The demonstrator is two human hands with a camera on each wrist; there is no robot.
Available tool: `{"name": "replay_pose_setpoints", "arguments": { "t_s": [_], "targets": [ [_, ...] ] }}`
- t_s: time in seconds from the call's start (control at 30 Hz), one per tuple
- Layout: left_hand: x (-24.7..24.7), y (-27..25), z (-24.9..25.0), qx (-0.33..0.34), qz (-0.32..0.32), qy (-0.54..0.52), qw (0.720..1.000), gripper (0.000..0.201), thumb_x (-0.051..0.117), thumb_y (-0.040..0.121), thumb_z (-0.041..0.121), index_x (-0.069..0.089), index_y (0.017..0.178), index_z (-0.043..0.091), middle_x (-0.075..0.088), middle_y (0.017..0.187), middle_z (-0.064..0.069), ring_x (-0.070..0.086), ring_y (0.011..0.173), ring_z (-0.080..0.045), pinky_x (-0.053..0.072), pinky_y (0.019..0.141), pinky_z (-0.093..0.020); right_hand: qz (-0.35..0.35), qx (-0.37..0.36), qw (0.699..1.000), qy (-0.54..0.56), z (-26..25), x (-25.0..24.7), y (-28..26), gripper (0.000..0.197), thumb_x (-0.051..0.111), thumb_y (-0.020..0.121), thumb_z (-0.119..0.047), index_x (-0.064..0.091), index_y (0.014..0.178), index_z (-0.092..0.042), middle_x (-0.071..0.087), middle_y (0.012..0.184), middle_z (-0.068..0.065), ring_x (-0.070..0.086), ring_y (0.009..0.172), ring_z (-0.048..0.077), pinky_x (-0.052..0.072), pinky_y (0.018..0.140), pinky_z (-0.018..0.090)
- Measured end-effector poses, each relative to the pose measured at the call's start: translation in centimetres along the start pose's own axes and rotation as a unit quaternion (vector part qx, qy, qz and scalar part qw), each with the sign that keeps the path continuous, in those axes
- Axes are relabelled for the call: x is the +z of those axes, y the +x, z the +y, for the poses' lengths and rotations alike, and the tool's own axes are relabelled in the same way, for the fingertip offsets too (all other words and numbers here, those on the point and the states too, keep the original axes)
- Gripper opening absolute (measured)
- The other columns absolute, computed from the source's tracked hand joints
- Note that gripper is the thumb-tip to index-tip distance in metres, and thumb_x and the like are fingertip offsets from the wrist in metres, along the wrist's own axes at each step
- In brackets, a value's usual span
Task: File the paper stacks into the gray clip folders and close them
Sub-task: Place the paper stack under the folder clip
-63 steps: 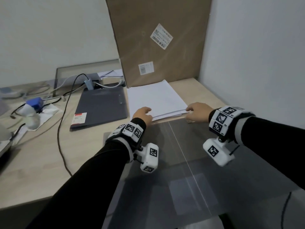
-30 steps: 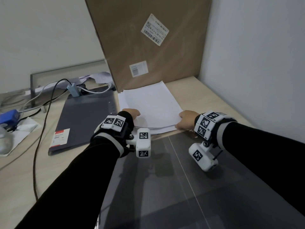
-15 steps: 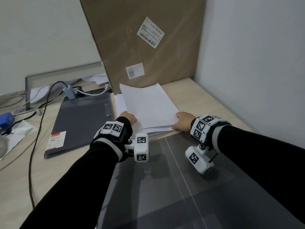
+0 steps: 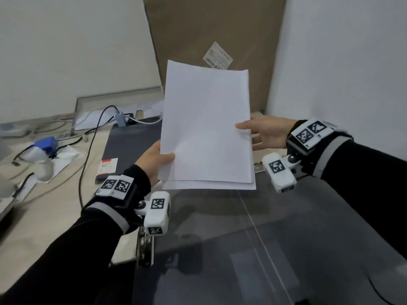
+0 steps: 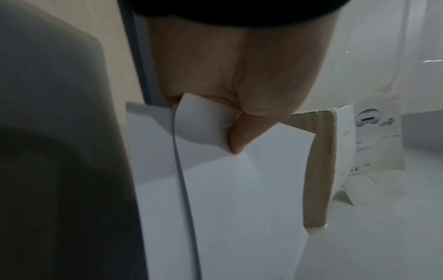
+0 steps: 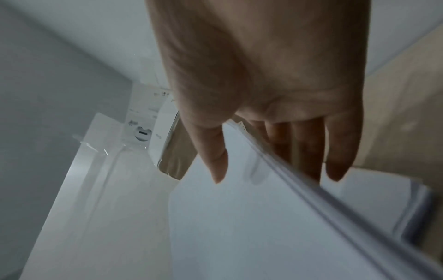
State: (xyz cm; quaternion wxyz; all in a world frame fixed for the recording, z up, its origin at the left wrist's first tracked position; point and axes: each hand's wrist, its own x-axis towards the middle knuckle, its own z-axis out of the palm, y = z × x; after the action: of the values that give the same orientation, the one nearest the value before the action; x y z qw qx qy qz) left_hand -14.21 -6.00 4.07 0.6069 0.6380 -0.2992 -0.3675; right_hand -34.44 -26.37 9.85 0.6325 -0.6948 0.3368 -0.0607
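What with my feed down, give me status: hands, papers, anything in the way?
Left hand pinches paper stack at its left edge. Right hand straddles the right edge, fingers straight. Stack held above the desk. Cardboard box close behind it.

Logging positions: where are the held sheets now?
Head view, centre: the left hand grips the sheets, raised before the cardboard box, right hand at their right edge.
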Motion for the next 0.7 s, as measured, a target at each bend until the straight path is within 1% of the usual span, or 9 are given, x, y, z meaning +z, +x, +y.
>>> {"name": "replay_pose_setpoints", "arguments": {
  "t_s": [0.03,0.1,0.2,0.27,0.33,0.4,0.5,0.57,0.7],
  "targets": [
    [0.2,-1.2,-0.3,0.003,-0.019,-0.008,1.0,0.048,0.041,0.092,-0.009,0.043,0.135,0.011,0.06,0.122,-0.014,0.062,0.099,-0.029,0.055,0.084,-0.039,-0.002,-0.013,1.0,0.028,0.3,0.5,-0.5,0.013,0.056,0.093,-0.022,0.06,0.105,-0.023,0.065,0.11,0.0,0.062,0.097,0.018,0.047,0.094,0.034],
    [0.6,-3.1,-0.7,0.007,-0.034,-0.009,0.999,0.045,0.041,0.092,-0.009,0.045,0.131,0.014,0.063,0.117,-0.01,0.063,0.096,-0.026,0.058,0.078,-0.033,-0.004,-0.052,0.995,0.085,0.9,1.5,-1.4,0.018,0.049,0.096,-0.007,0.058,0.104,-0.021,0.062,0.122,0.007,0.06,0.109,0.024,0.047,0.1,0.04],
    [0.9,-4.7,-1.0,0.021,-0.014,0.02,0.999,0.044,0.045,0.089,-0.013,0.046,0.13,0.002,0.061,0.116,-0.013,0.062,0.098,-0.028,0.055,0.082,-0.032,0.034,-0.114,0.987,0.108,1.8,3.3,-2.9,0.026,0.047,0.095,0.002,0.058,0.099,-0.021,0.056,0.134,0.012,0.057,0.113,0.027,0.042,0.106,0.045],
    [0.9,-5.0,-0.5,0.042,0.024,0.017,0.999,0.044,0.051,0.085,-0.013,0.047,0.128,-0.005,0.062,0.112,-0.016,0.061,0.097,-0.03,0.052,0.086,-0.038,0.073,-0.144,0.981,0.11,2.0,4.2,-3.8,0.024,0.051,0.093,0.001,0.06,0.11,-0.013,0.058,0.132,0.014,0.061,0.104,0.026,0.048,0.099,0.041],
    [1.1,-5.2,0.7,0.076,0.064,-0.009,0.995,0.044,0.058,0.083,-0.007,0.049,0.126,-0.004,0.064,0.11,-0.016,0.062,0.092,-0.028,0.049,0.085,-0.041,0.098,-0.176,0.972,0.121,1.9,4.9,-4.6,0.033,0.052,0.092,0.001,0.055,0.126,0.0,0.061,0.123,0.014,0.064,0.092,0.02,0.054,0.087,0.032],
    [1.3,-5.1,1.9,0.106,0.083,-0.029,0.99,0.043,0.064,0.081,0.002,0.053,0.123,0.0,0.064,0.112,-0.016,0.064,0.091,-0.027,0.051,0.084,-0.04,0.115,-0.201,0.965,0.125,1.6,5.7,-5.4,0.037,0.053,0.092,0.003,0.052,0.128,0.005,0.061,0.118,0.015,0.065,0.088,0.02,0.055,0.082,0.028],
    [1.6,-5.0,1.9,0.113,0.097,-0.025,0.989,0.041,0.068,0.077,0.012,0.059,0.118,0.007,0.065,0.118,-0.017,0.064,0.102,-0.029,0.05,0.092,-0.043,0.137,-0.205,0.964,0.1,1.9,6.9,-5.8,0.037,0.057,0.089,0.002,0.055,0.125,0.005,0.062,0.123,0.019,0.064,0.102,0.03,0.052,0.095,0.04],
    [1.9,-5.1,0.3,0.086,0.101,-0.02,0.991,0.041,0.068,0.08,0.008,0.059,0.12,0.002,0.063,0.121,-0.02,0.063,0.106,-0.03,0.048,0.099,-0.045,0.145,-0.185,0.968,0.09,3.3,7.7,-5.7,0.037,0.06,0.086,0.003,0.057,0.122,0.005,0.063,0.123,0.022,0.063,0.104,0.031,0.049,0.099,0.045],
    [2.3,-5.3,-2.5,0.023,0.092,-0.029,0.995,0.038,0.065,0.084,0.008,0.059,0.12,0.001,0.069,0.103,-0.009,0.065,0.09,-0.024,0.049,0.093,-0.04,0.137,-0.139,0.973,0.122,5.8,8.3,-5.1,0.036,0.063,0.085,0.001,0.06,0.12,0.003,0.064,0.121,0.019,0.064,0.099,0.029,0.053,0.09,0.036]
  ]
}}
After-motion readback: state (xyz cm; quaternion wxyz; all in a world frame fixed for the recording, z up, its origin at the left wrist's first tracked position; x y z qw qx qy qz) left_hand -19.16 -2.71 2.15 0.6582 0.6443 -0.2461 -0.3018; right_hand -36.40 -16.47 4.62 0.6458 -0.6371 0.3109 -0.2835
